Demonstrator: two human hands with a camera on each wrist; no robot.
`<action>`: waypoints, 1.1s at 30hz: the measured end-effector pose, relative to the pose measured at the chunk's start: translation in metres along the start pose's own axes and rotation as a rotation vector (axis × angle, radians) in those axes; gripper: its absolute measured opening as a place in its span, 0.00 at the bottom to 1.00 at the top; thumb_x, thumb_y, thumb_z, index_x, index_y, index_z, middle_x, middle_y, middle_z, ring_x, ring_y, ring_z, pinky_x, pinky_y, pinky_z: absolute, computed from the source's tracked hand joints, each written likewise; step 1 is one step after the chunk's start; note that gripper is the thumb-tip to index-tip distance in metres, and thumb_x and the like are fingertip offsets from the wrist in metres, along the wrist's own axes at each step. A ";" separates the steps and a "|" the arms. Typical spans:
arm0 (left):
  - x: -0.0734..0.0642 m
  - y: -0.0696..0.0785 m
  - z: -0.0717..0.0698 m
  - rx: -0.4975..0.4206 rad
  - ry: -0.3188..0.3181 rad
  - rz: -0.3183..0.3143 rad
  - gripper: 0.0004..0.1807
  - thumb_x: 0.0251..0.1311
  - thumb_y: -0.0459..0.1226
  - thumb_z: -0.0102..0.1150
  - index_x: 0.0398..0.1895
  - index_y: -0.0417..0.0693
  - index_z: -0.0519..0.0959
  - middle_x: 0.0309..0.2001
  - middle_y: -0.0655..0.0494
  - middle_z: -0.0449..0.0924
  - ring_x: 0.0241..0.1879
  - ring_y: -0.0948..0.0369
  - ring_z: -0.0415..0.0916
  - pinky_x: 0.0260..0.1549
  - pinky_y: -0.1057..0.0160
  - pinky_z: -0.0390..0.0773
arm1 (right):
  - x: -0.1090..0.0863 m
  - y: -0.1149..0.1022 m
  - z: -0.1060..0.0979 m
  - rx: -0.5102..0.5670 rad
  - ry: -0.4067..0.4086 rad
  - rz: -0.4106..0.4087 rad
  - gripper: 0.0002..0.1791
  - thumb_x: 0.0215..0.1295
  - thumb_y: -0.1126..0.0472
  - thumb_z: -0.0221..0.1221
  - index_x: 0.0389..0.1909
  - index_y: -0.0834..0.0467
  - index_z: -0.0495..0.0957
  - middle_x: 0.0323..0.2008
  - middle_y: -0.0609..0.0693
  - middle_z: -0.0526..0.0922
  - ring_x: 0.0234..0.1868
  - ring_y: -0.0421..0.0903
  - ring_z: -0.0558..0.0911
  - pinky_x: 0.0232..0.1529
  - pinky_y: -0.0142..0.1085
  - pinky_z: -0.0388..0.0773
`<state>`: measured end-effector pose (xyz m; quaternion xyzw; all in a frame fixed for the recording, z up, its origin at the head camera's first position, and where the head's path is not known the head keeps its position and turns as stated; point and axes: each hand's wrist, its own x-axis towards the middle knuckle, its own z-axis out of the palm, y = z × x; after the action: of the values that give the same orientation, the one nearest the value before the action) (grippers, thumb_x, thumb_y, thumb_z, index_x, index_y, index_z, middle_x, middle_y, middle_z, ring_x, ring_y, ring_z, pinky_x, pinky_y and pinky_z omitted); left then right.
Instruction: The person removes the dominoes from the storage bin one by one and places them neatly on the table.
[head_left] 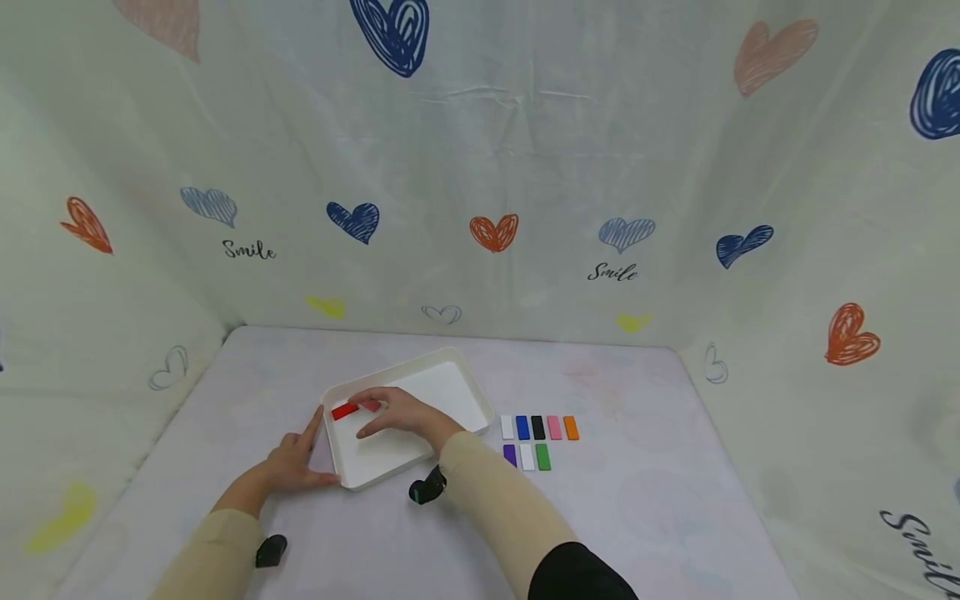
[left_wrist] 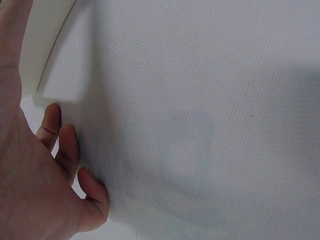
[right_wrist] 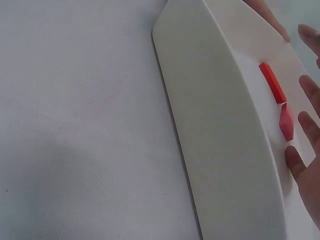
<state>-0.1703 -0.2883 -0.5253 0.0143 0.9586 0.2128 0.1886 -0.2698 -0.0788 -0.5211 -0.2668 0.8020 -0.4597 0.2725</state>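
Note:
A shallow white tray (head_left: 450, 385) lies at a slant on the table. My left hand (head_left: 291, 463) is at its left end, index finger and thumb spread wide along the outer wall; the left wrist view shows the other fingers of this hand (left_wrist: 35, 180) loosely bent over the tabletop. Inside the tray, near that end, lie a red bar (right_wrist: 272, 83) and a pinkish-red piece (right_wrist: 286, 123) with tapered ends, end to end. Over them hovers my right hand (head_left: 408, 414), thumb and fingers apart, thumb tip close beside the pinkish-red piece.
Right of the tray, two rows of small coloured bars lie on the table, among them a blue bar (head_left: 522, 427), an orange bar (head_left: 572, 427) and a green bar (head_left: 543, 457). A curtain (head_left: 525, 167) printed with hearts hangs behind the table and at both sides.

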 end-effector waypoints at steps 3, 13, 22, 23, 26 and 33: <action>0.000 0.000 0.000 0.024 0.007 0.005 0.71 0.42 0.60 0.73 0.75 0.39 0.34 0.51 0.25 0.64 0.52 0.32 0.66 0.49 0.32 0.71 | 0.005 0.001 0.004 -0.034 -0.008 -0.002 0.31 0.53 0.56 0.73 0.60 0.43 0.78 0.60 0.34 0.73 0.63 0.35 0.67 0.65 0.43 0.63; -0.001 0.003 -0.003 0.015 -0.001 0.016 0.71 0.43 0.59 0.74 0.75 0.38 0.34 0.50 0.25 0.63 0.51 0.32 0.66 0.49 0.33 0.72 | 0.021 -0.001 0.014 -0.075 -0.021 -0.037 0.33 0.54 0.56 0.72 0.63 0.41 0.75 0.63 0.34 0.70 0.62 0.34 0.67 0.64 0.38 0.65; -0.001 0.003 -0.003 0.014 0.005 0.034 0.71 0.44 0.58 0.74 0.75 0.38 0.33 0.50 0.24 0.63 0.51 0.32 0.66 0.49 0.33 0.72 | 0.023 -0.005 0.021 -0.238 -0.049 0.038 0.35 0.53 0.53 0.72 0.63 0.37 0.74 0.66 0.36 0.68 0.63 0.36 0.66 0.62 0.39 0.65; -0.001 0.004 -0.004 0.015 0.006 0.037 0.71 0.44 0.58 0.74 0.75 0.38 0.33 0.50 0.24 0.63 0.51 0.32 0.66 0.49 0.33 0.72 | 0.023 -0.005 0.021 -0.271 -0.052 0.048 0.34 0.53 0.52 0.72 0.63 0.36 0.74 0.67 0.36 0.66 0.65 0.37 0.65 0.62 0.41 0.64; -0.003 0.005 -0.005 0.016 0.009 0.049 0.71 0.44 0.58 0.74 0.74 0.38 0.33 0.50 0.24 0.63 0.51 0.31 0.66 0.48 0.33 0.72 | 0.022 -0.003 0.021 -0.346 -0.064 0.073 0.33 0.54 0.50 0.72 0.62 0.33 0.74 0.71 0.37 0.61 0.69 0.39 0.60 0.64 0.44 0.62; -0.005 0.006 -0.007 -0.005 0.013 0.069 0.71 0.44 0.56 0.74 0.74 0.37 0.31 0.49 0.23 0.62 0.51 0.31 0.65 0.50 0.34 0.71 | 0.020 0.003 0.014 -0.355 -0.113 -0.006 0.31 0.53 0.55 0.73 0.60 0.38 0.77 0.64 0.35 0.69 0.65 0.33 0.63 0.64 0.36 0.60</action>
<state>-0.1683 -0.2864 -0.5151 0.0454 0.9582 0.2217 0.1750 -0.2744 -0.0992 -0.5337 -0.3384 0.8531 -0.2963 0.2643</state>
